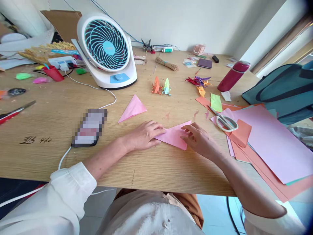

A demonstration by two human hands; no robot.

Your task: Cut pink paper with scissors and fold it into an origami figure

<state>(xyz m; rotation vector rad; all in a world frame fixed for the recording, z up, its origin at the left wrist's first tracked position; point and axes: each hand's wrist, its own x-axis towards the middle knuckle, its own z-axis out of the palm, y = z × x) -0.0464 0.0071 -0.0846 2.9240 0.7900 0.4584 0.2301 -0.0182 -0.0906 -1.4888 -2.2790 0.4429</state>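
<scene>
A folded pink paper (174, 135) lies near the table's front edge, its left corner tapering to a point. My left hand (146, 134) holds that corner, fingers over the top and thumb along the lower side. At the right end of the same sheet, my right hand (197, 138) has its thumb and index finger bent onto the paper. Its other fingers are curled and partly hidden. A second pink paper triangle (132, 108) rests beyond my left hand. An orange origami figure (156, 86) and a yellow-green origami figure (166, 87) stand farther back.
White-handled scissors (226, 122) lie on stacked coloured sheets (276, 143) at the right. A phone (89, 128) with a white cable is left of my forearm. Behind stand a fan (107, 49) and a red bottle (233, 76). A teal bag (281, 88) is at the right edge.
</scene>
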